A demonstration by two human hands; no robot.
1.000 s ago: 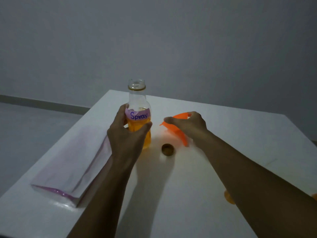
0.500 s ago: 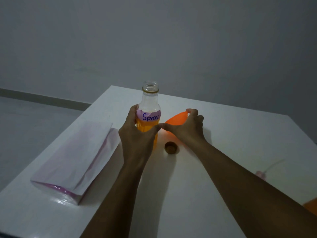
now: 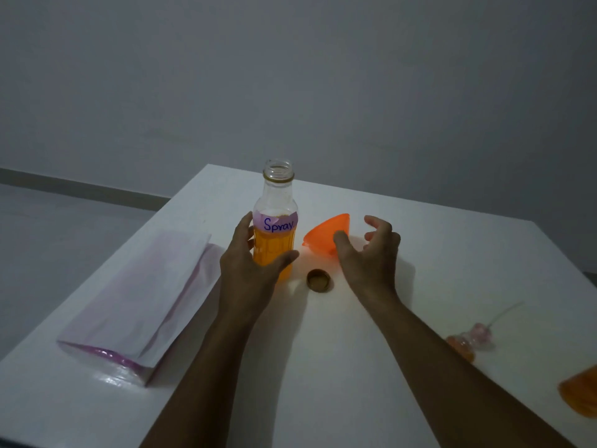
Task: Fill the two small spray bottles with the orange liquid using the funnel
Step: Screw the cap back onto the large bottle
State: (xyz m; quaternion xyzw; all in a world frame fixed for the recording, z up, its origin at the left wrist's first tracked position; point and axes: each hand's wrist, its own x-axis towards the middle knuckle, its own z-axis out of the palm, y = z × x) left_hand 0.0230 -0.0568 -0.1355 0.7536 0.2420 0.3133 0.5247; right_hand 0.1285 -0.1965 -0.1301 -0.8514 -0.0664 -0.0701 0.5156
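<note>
A tall clear bottle (image 3: 277,221) with a purple "Spray" label stands uncapped at the table's middle, about half full of orange liquid. My left hand (image 3: 250,270) wraps around its lower part, thumb in front and fingers behind. The orange funnel (image 3: 324,234) lies on its side just right of the bottle. My right hand (image 3: 371,253) hovers beside it with fingers spread, the thumb close to the funnel's rim. A small spray bottle (image 3: 465,345) with orange liquid and a pink top lies at the right. Another orange container (image 3: 581,396) is cut off by the right edge.
A bronze bottle cap (image 3: 319,280) lies upside down in front of the funnel. A flat white and pink paper bag (image 3: 139,295) rests on the left side of the white table (image 3: 420,240). The table's far edge runs just behind the bottle.
My right hand has let go of the funnel and opened; the funnel now lies on the table. The left hand stays around the bottle.
</note>
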